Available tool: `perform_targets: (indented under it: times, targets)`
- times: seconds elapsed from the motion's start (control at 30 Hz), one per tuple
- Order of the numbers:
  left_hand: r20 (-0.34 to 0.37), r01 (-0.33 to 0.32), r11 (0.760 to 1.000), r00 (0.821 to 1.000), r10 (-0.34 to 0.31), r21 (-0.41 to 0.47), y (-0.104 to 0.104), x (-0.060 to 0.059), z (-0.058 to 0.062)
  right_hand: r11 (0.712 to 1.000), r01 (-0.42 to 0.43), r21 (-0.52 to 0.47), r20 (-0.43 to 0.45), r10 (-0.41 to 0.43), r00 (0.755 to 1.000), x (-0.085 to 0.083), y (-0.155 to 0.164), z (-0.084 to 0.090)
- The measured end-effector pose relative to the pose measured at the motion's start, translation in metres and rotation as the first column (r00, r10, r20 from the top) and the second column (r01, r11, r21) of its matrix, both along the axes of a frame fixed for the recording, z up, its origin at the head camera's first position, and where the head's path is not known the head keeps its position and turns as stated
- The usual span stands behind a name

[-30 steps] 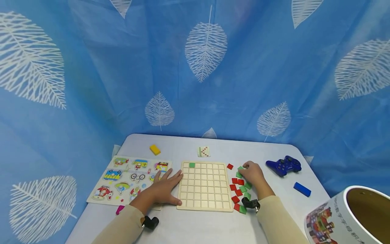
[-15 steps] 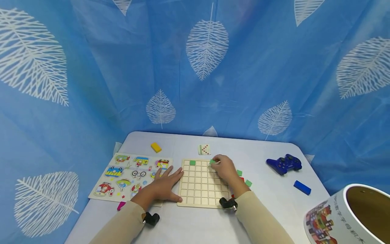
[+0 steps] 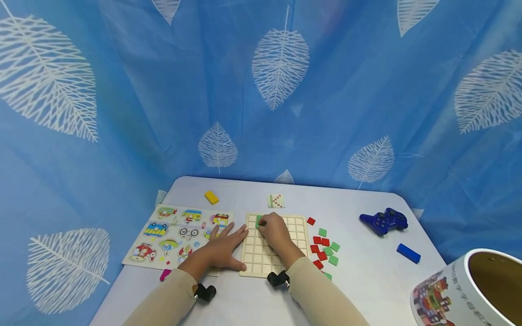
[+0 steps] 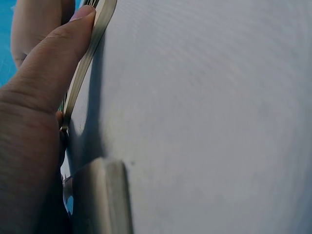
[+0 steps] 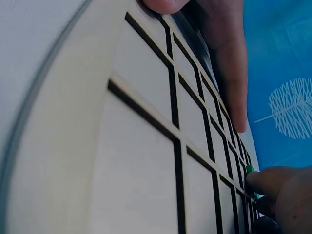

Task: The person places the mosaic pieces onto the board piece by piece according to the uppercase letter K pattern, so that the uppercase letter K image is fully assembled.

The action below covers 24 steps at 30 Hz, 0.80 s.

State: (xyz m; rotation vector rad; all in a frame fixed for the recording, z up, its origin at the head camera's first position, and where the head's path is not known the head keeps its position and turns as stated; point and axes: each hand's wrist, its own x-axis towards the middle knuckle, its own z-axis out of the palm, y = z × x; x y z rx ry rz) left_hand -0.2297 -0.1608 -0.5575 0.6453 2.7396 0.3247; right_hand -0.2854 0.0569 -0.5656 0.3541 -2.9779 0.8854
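A square wooden grid board lies on the table, its dark-lined cells close up in the right wrist view. My right hand is over its upper left corner and pinches a green tile, mostly hidden by the fingers. Green shows in the top row beside the fingertips, where one tile sits. With fingers spread, my left hand rests at the board's left edge, partly over a picture puzzle board. In the left wrist view its thumb touches the grid board's rim.
Loose red tiles and green tiles lie right of the board. Behind it is a small pattern card. A yellow block, a blue game controller, a blue block and a large tub stand around.
My right hand has gone from the loose tiles leftward across the board to its upper left corner, carrying a green tile. The left hand has stayed at the board's edge.
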Motion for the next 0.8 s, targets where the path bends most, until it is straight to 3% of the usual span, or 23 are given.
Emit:
perform_targets:
  times: [0.33, 0.47, 0.6, 0.67, 0.8]
  targets:
    - [-0.017, 0.009, 1.000, 1.000, -0.009, 0.001, 0.004, -0.001, -0.001, 0.997, 0.040, 0.062, -0.064, -0.036, 0.997, 0.004, 0.001, 0.000]
    - [-0.011, 0.008, 1.000, 1.000, -0.008, 0.006, 0.005, -0.003, -0.003, 0.997, 0.020, -0.070, 0.004, -0.019, 1.000, 0.005, 0.017, 0.007]
    - [-0.010, -0.005, 1.000, 1.000, 0.005, 0.006, 0.004, -0.002, -0.004, 0.972, 0.085, -0.217, 0.042, -0.078, 0.996, 0.009, 0.061, 0.016]
    - [-0.008, -0.015, 1.000, 1.000, 0.015, 0.008, 0.004, -0.002, -0.003, 0.966, 0.150, -0.212, 0.049, -0.143, 0.989, 0.011, 0.092, 0.019]
    - [-0.002, -0.030, 1.000, 1.000, 0.030, 0.007, 0.003, 0.001, -0.001, 0.957, 0.263, -0.126, 0.189, -0.237, 0.953, 0.021, 0.160, 0.024]
